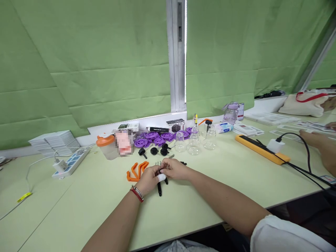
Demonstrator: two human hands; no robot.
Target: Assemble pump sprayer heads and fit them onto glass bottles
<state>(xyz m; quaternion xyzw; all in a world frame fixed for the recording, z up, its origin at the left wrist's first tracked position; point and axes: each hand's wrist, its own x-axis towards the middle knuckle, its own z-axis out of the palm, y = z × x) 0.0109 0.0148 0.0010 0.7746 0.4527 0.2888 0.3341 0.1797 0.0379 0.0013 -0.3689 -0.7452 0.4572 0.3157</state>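
My left hand (150, 179) and my right hand (174, 169) meet over the table, fingers closed and pinched together. A white wrap covers one digit between them. Whatever small piece they pinch is mostly hidden by the fingers. Below the fingers, black rod-shaped handles (159, 189) stick out; thin metal prongs show above, and I cannot tell whether these are held or lying there. Orange angled handles (138, 172) lie left of my left hand. Beyond my hands are several black knob-like parts (154, 151) and a small coiled metal piece (171, 156).
Purple openwork discs (159, 140) are piled at the back, beside clear glass vessels (193, 147). An orange-lidded cup (105, 140) stands left. A white power strip (71, 163) and a yellow-orange one (259, 148) trail cables. Another person's hand (312, 139) is at far right.
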